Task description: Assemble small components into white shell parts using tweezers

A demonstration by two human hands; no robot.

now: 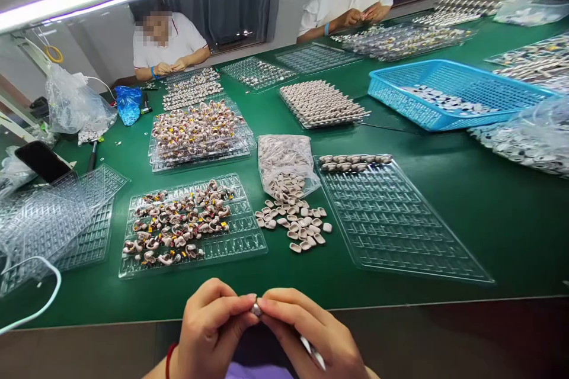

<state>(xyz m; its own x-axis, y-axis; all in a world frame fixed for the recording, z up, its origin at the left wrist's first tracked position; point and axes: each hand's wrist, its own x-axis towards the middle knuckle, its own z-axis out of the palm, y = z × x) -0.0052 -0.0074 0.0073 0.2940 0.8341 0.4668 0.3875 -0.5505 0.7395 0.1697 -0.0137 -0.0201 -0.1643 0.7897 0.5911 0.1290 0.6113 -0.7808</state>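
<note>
My left hand (217, 323) and my right hand (306, 328) meet just off the table's front edge. Their thumbs and fingertips pinch a small pale, shiny part (256, 309), mostly hidden by the fingers. A thin metal tool (313, 353) is tucked in the right hand; its kind is hidden. Beyond my left hand, a clear tray (237, 246) carries several beige curled pieces (178, 222) with dark and yellow bits. Loose beige oval shells (306, 231) spill from a plastic bag (285, 157). Right of them, another clear tray (400, 225) has filled rows (355, 161) at its far end.
Stacked trays of curled pieces (195, 133) stand farther back, near a tray of beige parts (320, 103). A blue basket (427, 115) is at the right. Loose clear trays (57, 219) and a phone (42, 161) lie left. Two co-workers (171, 41) sit across the green table (284, 284).
</note>
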